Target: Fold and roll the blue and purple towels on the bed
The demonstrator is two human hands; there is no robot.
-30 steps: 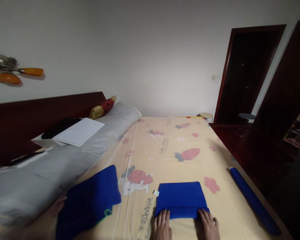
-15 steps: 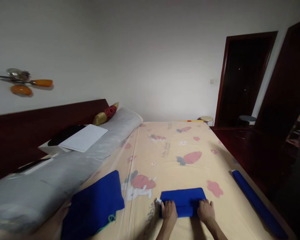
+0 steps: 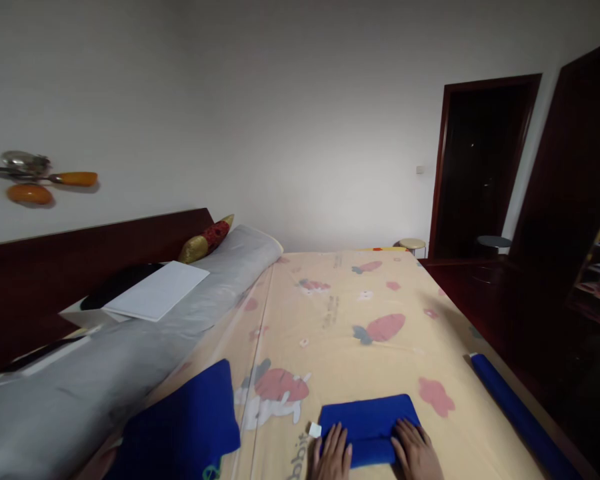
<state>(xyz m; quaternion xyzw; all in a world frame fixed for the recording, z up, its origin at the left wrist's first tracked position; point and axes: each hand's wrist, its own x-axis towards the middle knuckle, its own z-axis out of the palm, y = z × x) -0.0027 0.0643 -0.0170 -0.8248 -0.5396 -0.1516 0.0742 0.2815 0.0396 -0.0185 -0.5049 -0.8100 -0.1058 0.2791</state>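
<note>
A small folded blue cloth (image 3: 367, 421) lies on the yellow bed sheet (image 3: 360, 333) near the bottom middle, with a white tag (image 3: 314, 430) at its left corner. My left hand (image 3: 334, 453) lies flat on the cloth's near left part, fingers stretched out. On the near right part my right hand (image 3: 414, 452) presses down the same way. Neither hand holds anything.
Another folded blue cloth (image 3: 180, 427) lies at the lower left. A long blue roll (image 3: 523, 417) runs along the bed's right edge. A grey bolster (image 3: 130, 347) with a white sheet (image 3: 157, 290) on it lines the dark headboard (image 3: 80, 257). Doorway (image 3: 480, 167) and stools at the back right.
The blue cloth went from a wider rectangle to a narrower fold as my hands pushed its near edge forward. Both hands now lie flat on it, drawn slightly back.
</note>
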